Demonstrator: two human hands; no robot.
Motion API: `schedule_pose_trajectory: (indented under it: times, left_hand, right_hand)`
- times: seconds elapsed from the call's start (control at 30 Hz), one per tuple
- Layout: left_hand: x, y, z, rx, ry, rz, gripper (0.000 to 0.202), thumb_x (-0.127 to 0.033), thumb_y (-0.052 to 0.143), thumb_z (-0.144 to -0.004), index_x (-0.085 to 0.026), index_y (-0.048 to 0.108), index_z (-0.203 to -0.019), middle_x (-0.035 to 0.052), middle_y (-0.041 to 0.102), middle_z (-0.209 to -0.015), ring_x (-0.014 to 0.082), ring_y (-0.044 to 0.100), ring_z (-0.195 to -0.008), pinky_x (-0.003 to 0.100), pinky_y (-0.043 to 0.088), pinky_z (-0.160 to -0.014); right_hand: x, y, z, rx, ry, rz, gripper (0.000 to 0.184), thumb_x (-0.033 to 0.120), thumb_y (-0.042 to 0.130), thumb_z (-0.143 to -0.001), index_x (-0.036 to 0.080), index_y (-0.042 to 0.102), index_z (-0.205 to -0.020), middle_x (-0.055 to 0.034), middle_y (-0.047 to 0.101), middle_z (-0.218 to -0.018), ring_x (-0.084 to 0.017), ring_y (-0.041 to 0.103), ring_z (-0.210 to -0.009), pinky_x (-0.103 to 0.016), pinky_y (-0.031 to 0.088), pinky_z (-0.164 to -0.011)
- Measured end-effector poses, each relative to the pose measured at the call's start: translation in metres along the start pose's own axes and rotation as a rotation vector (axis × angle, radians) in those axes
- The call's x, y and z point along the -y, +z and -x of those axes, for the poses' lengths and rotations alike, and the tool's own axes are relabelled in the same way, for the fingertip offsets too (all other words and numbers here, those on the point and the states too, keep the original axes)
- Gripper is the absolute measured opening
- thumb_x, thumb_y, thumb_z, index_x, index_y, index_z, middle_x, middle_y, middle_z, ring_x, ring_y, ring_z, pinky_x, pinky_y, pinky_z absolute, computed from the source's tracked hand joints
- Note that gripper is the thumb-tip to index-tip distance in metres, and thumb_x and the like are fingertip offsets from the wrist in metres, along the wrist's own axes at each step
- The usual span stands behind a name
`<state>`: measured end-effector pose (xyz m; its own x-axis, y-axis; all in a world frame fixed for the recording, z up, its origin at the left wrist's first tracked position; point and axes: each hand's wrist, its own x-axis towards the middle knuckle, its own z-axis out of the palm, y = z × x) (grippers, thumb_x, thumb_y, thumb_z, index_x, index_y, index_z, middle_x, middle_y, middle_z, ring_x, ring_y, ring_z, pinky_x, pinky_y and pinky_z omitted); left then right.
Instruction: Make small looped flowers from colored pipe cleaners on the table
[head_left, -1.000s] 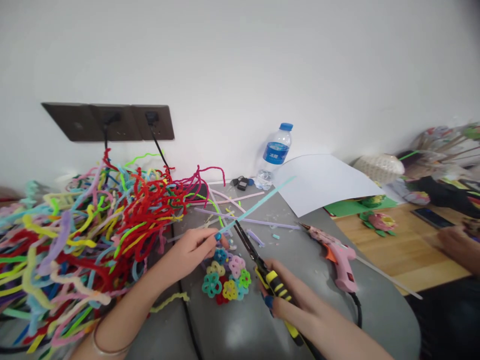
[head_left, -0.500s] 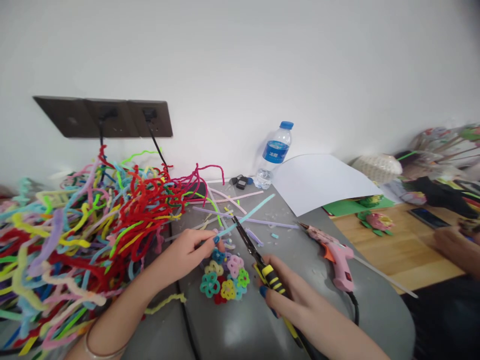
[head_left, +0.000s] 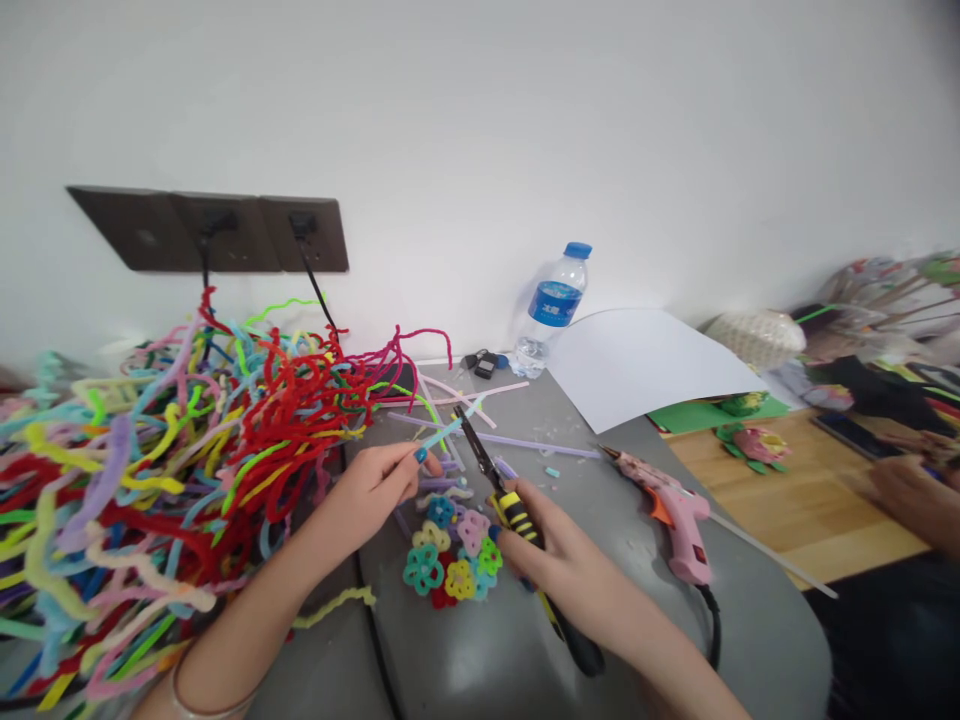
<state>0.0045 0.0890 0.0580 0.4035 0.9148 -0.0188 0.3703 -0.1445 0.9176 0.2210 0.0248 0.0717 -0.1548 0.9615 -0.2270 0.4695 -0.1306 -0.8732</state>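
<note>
Grey desk (head_left: 757, 640) carrying big tangle of pipe cleaners (head_left: 172, 450) at left. Over desk centre, left hand (head_left: 371, 490) pinching pale blue stem (head_left: 444, 432), tip pointing up-right. Beside it, right hand (head_left: 559, 560) gripping cutters (head_left: 487, 470), blades crossing stem just beyond fingertips. Likely best: pulling stem taut, cutting square, fingertips well back from blades.

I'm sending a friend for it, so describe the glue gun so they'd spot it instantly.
On the grey table, look right of the right hand gripping the scissors. The glue gun lies near the white paper. It's the only pink tool, with an orange trigger.
</note>
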Motion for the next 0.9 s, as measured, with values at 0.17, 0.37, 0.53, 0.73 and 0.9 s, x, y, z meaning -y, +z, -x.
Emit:
schedule_pose_trajectory:
  times: [0.17, 0.37, 0.53, 0.73, 0.9]
  left_hand:
    - [0.000, -0.001, -0.001, -0.075, -0.042, 0.100, 0.041, -0.046, 0.043, -0.090, -0.014, 0.068, -0.082, -0.0047, 0.039, -0.056, 0.0118, 0.034, -0.052, 0.026, 0.026, -0.053]
    - [0.003, 0.002, -0.003, -0.070, -0.180, 0.562, 0.036, -0.040, 0.056, -0.084, -0.014, 0.069, -0.105, 0.0046, 0.065, -0.077, 0.0148, 0.056, -0.065, 0.025, 0.040, -0.058]
    - [0.006, 0.005, -0.004, -0.059, -0.205, 0.813, 0.027, -0.033, 0.067, -0.078, -0.015, 0.073, -0.096, 0.0118, 0.071, -0.103, 0.0187, 0.063, -0.085, 0.029, 0.050, -0.073]
    - [0.007, 0.007, -0.004, -0.128, -0.172, 0.851, 0.030, -0.038, 0.080, -0.071, -0.012, 0.078, -0.085, -0.0002, 0.053, -0.067, 0.0079, 0.042, -0.061, 0.021, 0.035, -0.054]
    - [0.004, 0.006, -0.001, 0.008, -0.172, 0.777, 0.039, -0.048, 0.081, -0.070, -0.011, 0.077, -0.081, -0.0027, 0.047, -0.064, 0.0062, 0.039, -0.055, 0.022, 0.031, -0.052]
  right_hand:
    - [0.005, -0.018, -0.005, -0.069, 0.095, -0.006, 0.030, 0.039, 0.050, -0.081, 0.021, 0.061, -0.103, -0.0002, 0.065, -0.083, -0.020, 0.061, -0.077, -0.029, 0.050, -0.069]
    - [-0.006, -0.024, -0.040, -0.148, 0.029, 0.351, 0.035, 0.035, 0.052, -0.083, 0.016, 0.053, -0.113, -0.0072, 0.067, -0.100, -0.024, 0.063, -0.090, -0.033, 0.048, -0.080]
    - [-0.010, -0.006, -0.077, -0.297, 0.091, 0.821, 0.041, 0.030, 0.063, -0.079, 0.007, 0.061, -0.113, -0.0214, 0.060, -0.115, -0.036, 0.056, -0.109, -0.041, 0.044, -0.090]
    - [-0.009, 0.012, -0.095, -0.392, 0.081, 0.857, 0.040, 0.030, 0.063, -0.084, 0.003, 0.066, -0.112, -0.0264, 0.058, -0.117, -0.042, 0.051, -0.114, -0.049, 0.040, -0.095]
    - [0.008, 0.005, -0.092, -0.460, -0.062, 0.717, 0.041, 0.034, 0.050, -0.095, 0.010, 0.062, -0.127, -0.0208, 0.058, -0.124, -0.037, 0.051, -0.117, -0.049, 0.039, -0.099]
